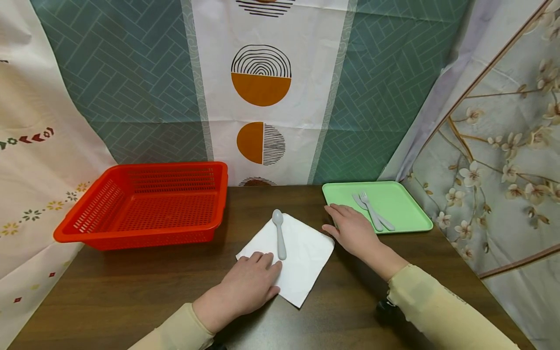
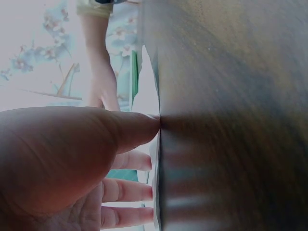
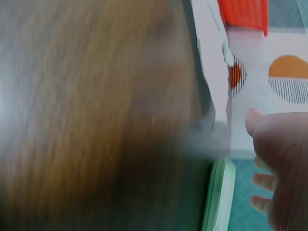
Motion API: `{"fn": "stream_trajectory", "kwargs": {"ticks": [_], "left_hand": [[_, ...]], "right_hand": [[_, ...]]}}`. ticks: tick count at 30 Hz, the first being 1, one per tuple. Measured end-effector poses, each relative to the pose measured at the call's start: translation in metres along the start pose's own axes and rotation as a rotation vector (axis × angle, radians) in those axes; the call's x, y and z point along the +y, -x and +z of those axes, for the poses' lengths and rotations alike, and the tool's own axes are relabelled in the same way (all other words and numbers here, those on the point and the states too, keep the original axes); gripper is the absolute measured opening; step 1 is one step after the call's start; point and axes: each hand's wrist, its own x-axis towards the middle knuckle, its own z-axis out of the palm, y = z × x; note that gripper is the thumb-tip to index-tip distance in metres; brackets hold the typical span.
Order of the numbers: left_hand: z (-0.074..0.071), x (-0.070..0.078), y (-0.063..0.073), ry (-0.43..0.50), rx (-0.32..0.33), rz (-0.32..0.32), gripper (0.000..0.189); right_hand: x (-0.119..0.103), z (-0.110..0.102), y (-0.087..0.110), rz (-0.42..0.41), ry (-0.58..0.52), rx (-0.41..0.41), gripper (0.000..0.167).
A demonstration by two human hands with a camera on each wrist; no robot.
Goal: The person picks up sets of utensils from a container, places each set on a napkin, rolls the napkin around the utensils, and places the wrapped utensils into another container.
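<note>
A white napkin (image 1: 306, 253) lies turned cornerwise on the table, and a grey spoon (image 1: 280, 238) rests on it, bowl away from me. My left hand (image 1: 249, 282) rests at the napkin's near left side. In the left wrist view, the thumb and fingertips (image 2: 139, 192) touch down at the napkin's edge. My right hand (image 1: 350, 228) is held above the table between the napkin's right corner and a green tray (image 1: 407, 204), holding nothing. On that tray a grey fork (image 1: 369, 209) lies crossed with another grey utensil (image 1: 387, 223), probably a knife.
A red perforated basket (image 1: 175, 236) stands at the back left of the wooden table (image 1: 144, 291). Behind the table hangs a patterned cloth (image 1: 148, 78). A flowered cloth (image 1: 503, 194) borders the right side, close to the tray.
</note>
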Motion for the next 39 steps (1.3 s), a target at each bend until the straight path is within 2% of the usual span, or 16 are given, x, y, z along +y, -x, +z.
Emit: {"fn": "stream_trajectory", "kwargs": {"ticks": [5, 16, 25, 39], "left_hand": [[-0.001, 0.000, 0.000, 0.009, -0.014, -0.005, 0.049], [-0.001, -0.001, 0.000, 0.016, -0.029, -0.008, 0.049], [-0.002, -0.001, 0.000, 0.015, -0.032, -0.006, 0.049], [-0.004, 0.001, -0.001, 0.017, -0.044, -0.008, 0.050]], "right_hand": [[0.015, -0.003, 0.003, 0.061, 0.013, -0.021, 0.061], [0.044, -0.006, 0.008, 0.139, 0.062, 0.022, 0.058], [0.067, -0.006, 0.015, 0.237, 0.072, -0.023, 0.059], [0.090, -0.004, 0.015, 0.291, 0.129, -0.051, 0.055]]}}
